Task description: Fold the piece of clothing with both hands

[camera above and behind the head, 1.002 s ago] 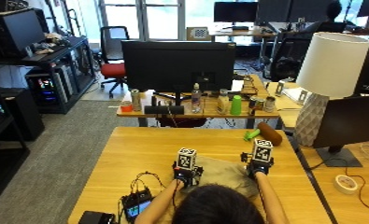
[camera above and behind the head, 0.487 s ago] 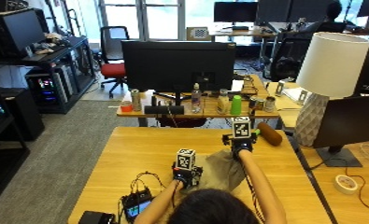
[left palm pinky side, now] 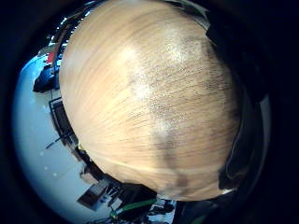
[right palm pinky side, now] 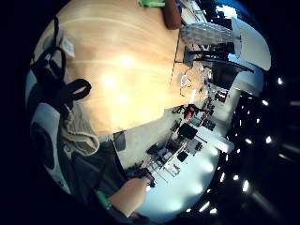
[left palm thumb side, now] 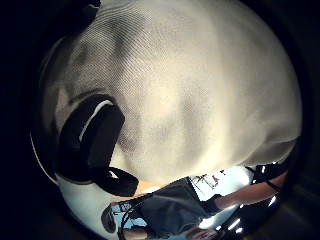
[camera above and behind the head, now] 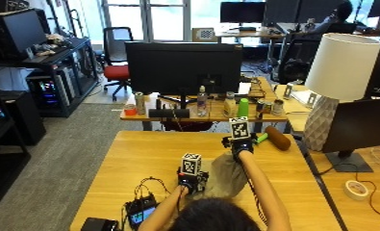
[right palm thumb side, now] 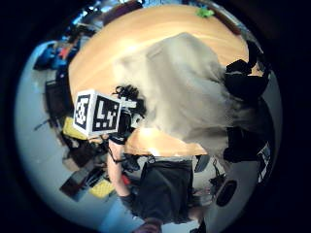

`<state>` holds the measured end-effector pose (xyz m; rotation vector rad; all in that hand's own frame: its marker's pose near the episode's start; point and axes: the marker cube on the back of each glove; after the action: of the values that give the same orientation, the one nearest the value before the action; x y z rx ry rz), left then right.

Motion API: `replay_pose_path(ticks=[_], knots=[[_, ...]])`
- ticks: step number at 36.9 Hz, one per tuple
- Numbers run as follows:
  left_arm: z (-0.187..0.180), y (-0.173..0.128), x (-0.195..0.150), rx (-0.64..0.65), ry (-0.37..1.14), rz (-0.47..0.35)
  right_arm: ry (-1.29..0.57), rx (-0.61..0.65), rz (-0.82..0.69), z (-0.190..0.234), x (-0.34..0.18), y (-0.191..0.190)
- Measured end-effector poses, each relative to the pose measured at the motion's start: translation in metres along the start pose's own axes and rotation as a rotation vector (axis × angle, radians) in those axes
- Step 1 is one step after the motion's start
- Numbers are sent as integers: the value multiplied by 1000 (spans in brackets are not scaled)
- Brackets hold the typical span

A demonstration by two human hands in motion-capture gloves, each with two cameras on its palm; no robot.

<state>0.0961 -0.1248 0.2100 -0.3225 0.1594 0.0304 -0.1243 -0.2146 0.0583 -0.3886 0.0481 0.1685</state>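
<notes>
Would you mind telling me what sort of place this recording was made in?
Most likely an open-plan office or lab: desks with a large monitor, an office chair by the windows, and a table lamp.

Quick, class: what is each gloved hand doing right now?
Left hand: holds the beige cloth garment at its near edge.
Right hand: grips the garment, lifted.

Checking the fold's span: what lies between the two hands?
In the outside view, the beige garment stretches between left hand and right hand.
</notes>
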Motion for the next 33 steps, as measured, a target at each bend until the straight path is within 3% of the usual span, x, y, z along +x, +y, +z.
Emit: replay_pose_path(ticks=[3, 7, 10, 15, 20, 26, 28, 31, 33], knots=[[-1, 1, 0, -7, -5, -6, 2, -66, 19, 2, 3, 6], [-7, 4, -2, -2, 1, -6, 11, 74, 6, -3, 4, -10], [-22, 13, -9, 15, 23, -54, 26, 97, -1, -5, 3, -16], [-82, 40, -31, 213, 13, -122, 83, 114, 40, -16, -2, -13], [-137, 65, -67, 409, -61, -244, 134, 164, 93, -31, -24, -10], [-140, 31, -122, 358, -13, -319, 143, 195, 127, -46, -72, 50], [-141, 38, -134, 330, -17, -380, 141, 203, 117, -48, -91, 55], [-141, 84, -149, 239, -85, -587, 122, 200, 62, -44, -127, 56], [-136, 100, -160, 198, -102, -662, 102, 202, 15, -38, -153, 53]])
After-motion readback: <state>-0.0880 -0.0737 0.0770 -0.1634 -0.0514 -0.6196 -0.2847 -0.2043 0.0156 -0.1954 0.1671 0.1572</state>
